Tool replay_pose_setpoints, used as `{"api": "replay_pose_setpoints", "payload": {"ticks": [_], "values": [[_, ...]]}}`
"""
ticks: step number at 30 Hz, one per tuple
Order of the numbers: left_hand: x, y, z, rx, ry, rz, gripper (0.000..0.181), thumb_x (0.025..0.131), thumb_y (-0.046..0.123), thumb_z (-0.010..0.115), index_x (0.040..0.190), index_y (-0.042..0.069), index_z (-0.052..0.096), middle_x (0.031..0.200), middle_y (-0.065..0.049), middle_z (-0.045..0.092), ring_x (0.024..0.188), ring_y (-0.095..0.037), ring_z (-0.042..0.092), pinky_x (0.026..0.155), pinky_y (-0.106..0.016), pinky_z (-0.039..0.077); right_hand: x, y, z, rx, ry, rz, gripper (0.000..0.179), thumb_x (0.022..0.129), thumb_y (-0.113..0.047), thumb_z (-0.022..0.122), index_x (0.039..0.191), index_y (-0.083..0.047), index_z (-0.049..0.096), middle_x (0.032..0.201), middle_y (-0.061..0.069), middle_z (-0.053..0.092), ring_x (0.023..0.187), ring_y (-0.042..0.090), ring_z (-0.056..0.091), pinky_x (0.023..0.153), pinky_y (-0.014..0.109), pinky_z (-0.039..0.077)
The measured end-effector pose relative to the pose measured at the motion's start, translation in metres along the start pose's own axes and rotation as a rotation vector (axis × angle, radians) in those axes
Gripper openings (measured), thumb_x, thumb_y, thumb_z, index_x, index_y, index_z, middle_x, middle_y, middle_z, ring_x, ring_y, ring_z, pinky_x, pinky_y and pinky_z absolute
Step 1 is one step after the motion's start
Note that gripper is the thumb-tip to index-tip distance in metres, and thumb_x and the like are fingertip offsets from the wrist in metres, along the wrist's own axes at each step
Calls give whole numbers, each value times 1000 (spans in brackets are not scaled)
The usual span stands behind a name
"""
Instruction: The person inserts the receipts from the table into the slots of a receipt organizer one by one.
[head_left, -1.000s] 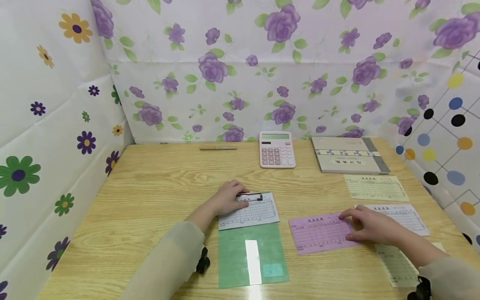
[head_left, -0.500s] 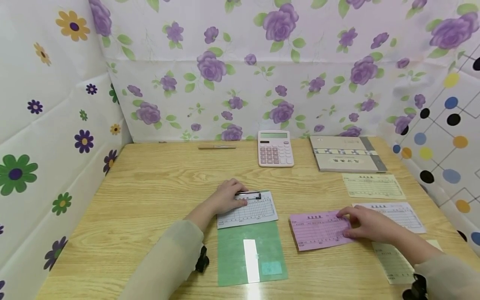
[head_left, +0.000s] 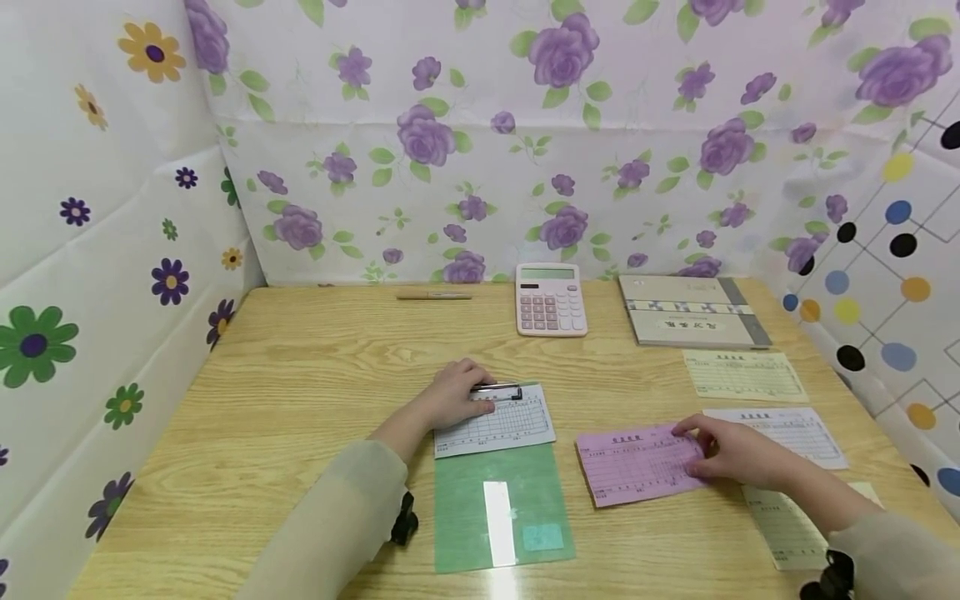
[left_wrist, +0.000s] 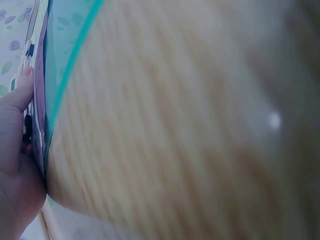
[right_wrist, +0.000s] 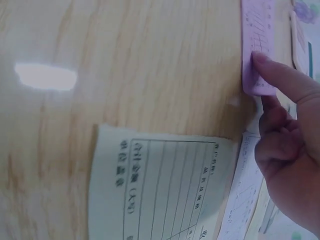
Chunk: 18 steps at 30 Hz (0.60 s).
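Observation:
My left hand (head_left: 454, 396) holds the clip end of a green clipboard (head_left: 495, 508). Its thumb lies on a white printed form (head_left: 510, 423) under the metal clip (head_left: 498, 387); part of the fingers is hidden at the far edge. Seen from the left wrist, the thumb (left_wrist: 22, 90) rests along the stacked papers at the clip. My right hand (head_left: 742, 452) pinches the right end of a pink printed form (head_left: 637, 462), just right of the clipboard. The right wrist view shows the thumb on the pink form's (right_wrist: 257, 30) face, with fingers curled behind.
Yellow forms (head_left: 746, 375) and a white form (head_left: 798, 435) lie on the right, one yellow form (head_left: 787, 525) partly under my right forearm. At the back are a pen (head_left: 434, 295), a pink calculator (head_left: 551, 300) and a grey-covered book (head_left: 690, 312). Patterned cloth (head_left: 450, 200) surrounds the wooden table (head_left: 300, 367).
The pink form's left edge has come slightly up, while my right hand keeps its pinch in nearly the same place. My left hand stays at the clip; the head view shifts a little.

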<state>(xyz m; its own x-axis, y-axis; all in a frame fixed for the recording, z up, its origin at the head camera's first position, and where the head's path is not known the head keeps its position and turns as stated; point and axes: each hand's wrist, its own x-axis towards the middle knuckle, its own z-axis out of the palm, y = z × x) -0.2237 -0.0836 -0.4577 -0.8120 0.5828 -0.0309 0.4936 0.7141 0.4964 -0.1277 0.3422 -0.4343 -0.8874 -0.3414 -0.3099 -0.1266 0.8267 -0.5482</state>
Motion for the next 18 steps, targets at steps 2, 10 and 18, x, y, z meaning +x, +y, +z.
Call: {"api": "replay_pose_setpoints", "payload": {"ticks": [2, 10, 18], "values": [[0, 0, 1, -4, -1, -1, 38, 87, 36, 67, 119, 17, 59, 122, -3, 49, 113, -24, 43, 95, -43, 31, -1, 0, -1, 36, 8, 16, 46, 81, -31, 73, 120, -13, 56, 85, 1, 52, 73, 16, 48, 61, 26, 40], [1, -1, 2, 0, -1, 5, 39, 87, 36, 67, 119, 17, 59, 122, -4, 49, 113, -24, 43, 95, -43, 30, -1, 7, -9, 238, -5, 40, 49, 82, -29, 72, 124, -8, 54, 87, 10, 48, 69, 18, 46, 53, 25, 40], [1, -1, 1, 1, -10, -7, 39, 87, 37, 66, 120, 17, 59, 123, -3, 49, 114, -23, 42, 97, -43, 30, 0, 10, -9, 272, 18, 30, 46, 83, -28, 71, 122, -8, 55, 85, 10, 46, 72, 19, 46, 56, 26, 41]]}}
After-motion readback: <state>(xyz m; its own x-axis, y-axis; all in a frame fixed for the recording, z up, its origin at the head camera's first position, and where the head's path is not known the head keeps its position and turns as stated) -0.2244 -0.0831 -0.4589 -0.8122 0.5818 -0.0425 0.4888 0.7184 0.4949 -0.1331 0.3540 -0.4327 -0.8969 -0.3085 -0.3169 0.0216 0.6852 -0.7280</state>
